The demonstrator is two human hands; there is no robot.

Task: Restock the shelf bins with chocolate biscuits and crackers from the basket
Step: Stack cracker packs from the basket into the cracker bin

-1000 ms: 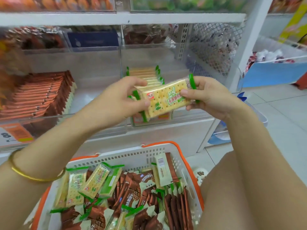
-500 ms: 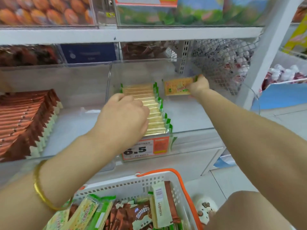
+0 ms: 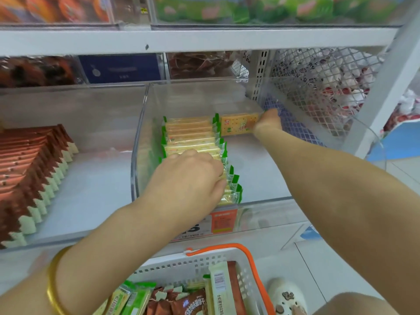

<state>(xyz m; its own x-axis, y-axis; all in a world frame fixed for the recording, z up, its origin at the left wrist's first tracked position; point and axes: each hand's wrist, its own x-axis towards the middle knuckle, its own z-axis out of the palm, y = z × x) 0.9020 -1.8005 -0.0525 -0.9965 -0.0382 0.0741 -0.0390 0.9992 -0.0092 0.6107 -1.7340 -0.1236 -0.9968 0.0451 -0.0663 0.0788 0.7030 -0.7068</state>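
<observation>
Head view: the cracker pack (image 3: pixel 238 125), in both hands a second ago, now sits at the back of the clear bin (image 3: pixel 138 142) beside the cracker row (image 3: pixel 191 135) — my right hand (image 3: pixel 269 120) pinching its end; my left hand (image 3: pixel 191 176) covers the row, grip unclear; a second row begins, I judge.

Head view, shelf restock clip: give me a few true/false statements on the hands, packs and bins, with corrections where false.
1. The right hand holds a cracker pack at the back of the clear bin. True.
2. The left hand is reaching into the basket. False: it rests on the row of cracker packs inside the bin.
3. The held pack is to the right of that row. True.
4. The chocolate biscuits share the crackers' bin. False: they stand in the neighbouring bin to the left.
5. The basket is empty. False: brown and green-edged packs lie in it.
</observation>
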